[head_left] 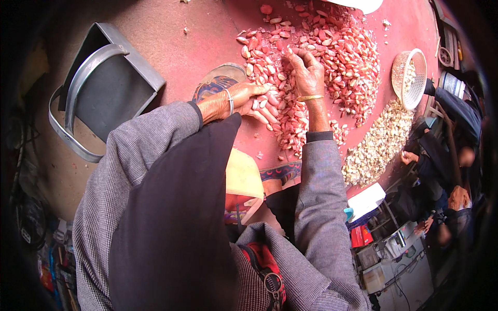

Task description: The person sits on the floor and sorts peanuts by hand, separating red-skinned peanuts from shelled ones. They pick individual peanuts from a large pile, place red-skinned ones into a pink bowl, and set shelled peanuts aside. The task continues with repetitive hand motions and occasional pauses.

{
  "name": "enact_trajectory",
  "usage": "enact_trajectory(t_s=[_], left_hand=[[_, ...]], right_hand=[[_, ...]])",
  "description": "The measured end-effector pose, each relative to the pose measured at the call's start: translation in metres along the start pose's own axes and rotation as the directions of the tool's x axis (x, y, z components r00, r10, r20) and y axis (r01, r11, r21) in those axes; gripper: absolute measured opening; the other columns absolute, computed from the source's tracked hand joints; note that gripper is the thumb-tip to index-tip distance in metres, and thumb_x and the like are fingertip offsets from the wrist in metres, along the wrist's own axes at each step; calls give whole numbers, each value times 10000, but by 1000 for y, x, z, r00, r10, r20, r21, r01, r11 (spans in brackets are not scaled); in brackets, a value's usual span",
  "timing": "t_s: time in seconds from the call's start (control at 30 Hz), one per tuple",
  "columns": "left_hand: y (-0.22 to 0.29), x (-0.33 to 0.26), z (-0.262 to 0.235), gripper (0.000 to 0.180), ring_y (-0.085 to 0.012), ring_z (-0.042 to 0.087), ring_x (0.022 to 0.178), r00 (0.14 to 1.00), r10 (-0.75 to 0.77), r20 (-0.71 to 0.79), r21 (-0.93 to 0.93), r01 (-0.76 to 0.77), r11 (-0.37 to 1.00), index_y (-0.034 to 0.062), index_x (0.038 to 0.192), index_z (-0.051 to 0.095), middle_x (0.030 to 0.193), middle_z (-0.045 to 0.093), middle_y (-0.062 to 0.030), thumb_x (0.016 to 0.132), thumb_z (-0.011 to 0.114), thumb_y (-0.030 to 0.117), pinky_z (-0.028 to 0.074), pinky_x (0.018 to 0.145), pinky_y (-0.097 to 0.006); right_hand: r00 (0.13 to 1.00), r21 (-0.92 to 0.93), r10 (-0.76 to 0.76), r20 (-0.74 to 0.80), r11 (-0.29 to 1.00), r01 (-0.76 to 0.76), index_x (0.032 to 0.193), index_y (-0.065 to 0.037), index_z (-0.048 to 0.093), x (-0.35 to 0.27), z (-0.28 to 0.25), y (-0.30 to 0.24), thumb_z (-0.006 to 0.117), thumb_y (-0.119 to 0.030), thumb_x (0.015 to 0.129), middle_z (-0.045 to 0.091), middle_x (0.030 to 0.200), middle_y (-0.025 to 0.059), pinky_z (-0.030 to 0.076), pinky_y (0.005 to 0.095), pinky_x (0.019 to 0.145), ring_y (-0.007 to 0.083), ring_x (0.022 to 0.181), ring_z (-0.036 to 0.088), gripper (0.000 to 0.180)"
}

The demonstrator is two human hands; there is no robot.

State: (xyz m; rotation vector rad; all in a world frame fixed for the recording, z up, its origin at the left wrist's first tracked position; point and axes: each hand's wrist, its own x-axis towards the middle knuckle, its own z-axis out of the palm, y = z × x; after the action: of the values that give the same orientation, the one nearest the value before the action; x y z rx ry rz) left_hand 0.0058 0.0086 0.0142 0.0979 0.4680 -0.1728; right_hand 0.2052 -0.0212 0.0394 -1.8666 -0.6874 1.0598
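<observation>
Pink-skinned garlic cloves [355,70] lie in a broad loose heap on the red floor in front of me. My left hand [253,102], a pale band round its wrist, is low at the heap's near left side, with a few cloves held between its thumb and curled fingers. Just right of it, my right hand [308,78] hovers over the cloves, thumb and forefinger pinched together. A tiny pale bit shows at those fingertips, too small to name. A gold-coloured bangle circles the right wrist.
A grey metal scoop-like bin [111,85] with a curved handle stands at left. To the right are a pile of paler pieces [381,145] and a tilted white basket [420,78]. Other people [441,160] sit beyond them. A patterned shoe [213,88] is beside my left hand.
</observation>
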Motion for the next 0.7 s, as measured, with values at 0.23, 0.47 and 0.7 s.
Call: enact_trajectory(t_s=[0.23,0.47,0.7], left_hand=[[0,-3,0,469,-457,672,1001,1000,-2,-2,33,2,999,-105,1083,582,1001,665,-292,1071,387,321,574,858,-528],[-1,-1,-2,466,-440,658,1053,999,8,35,30,-9,1000,-106,1108,574,1022,662,-287,1071,390,320,574,864,-523],[-2,-2,2,476,-498,663,973,1000,29,4,33,-29,999,-109,1083,564,920,629,-285,1063,413,342,573,844,-569]], right_hand=[[962,-394,-271,23,882,258,1127,1,670,1,-10,-9,631,-85,936,684,994,27,517,269,826,103,889,638,213],[763,-905,-617,192,191,381,1187,-86,631,26,-20,-17,599,-52,846,609,1211,110,439,442,957,314,1137,546,344],[856,-617,-467,220,613,493,1081,-63,686,-30,-17,-13,543,24,868,672,1024,105,506,356,826,265,938,633,271]])
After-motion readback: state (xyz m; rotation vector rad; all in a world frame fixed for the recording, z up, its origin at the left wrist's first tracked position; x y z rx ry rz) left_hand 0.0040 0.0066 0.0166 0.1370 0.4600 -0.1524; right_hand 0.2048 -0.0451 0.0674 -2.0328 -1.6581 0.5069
